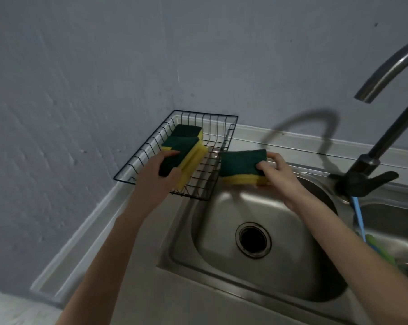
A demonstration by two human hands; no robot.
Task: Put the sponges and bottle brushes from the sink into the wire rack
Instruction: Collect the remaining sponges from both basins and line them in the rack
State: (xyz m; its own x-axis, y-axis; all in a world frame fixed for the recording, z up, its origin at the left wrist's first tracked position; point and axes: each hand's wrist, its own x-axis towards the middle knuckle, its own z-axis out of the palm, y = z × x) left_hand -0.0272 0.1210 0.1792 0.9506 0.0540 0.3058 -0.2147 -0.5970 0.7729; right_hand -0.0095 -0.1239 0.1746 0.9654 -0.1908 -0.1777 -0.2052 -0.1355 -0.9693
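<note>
From the head camera, everything can be placed against the wire rack (151, 146), which sits on the counter in the wall corner, just left of the sink (257, 207). The left hand (155, 175) is over the rack's near half, clamped on a green-and-yellow sponge (184, 165) that is tilted on edge, its long axis running from the rack's near edge toward its back. Two more sponges (186, 134) already lie at the rack's far end, touching the held one or just beside it. The right hand (277, 174) grips another sponge (243, 166) just outside the rack's right wall, above the basin's back rim, green face up, long axis lying left to right. The left hand is therefore the nearer one and likely only needs to lower and let go; the right must cross the rack's wall leftward. Well right of the rack, in the second basin, a blue and green brush (362, 231) waits, partly hidden by the forearm.
</note>
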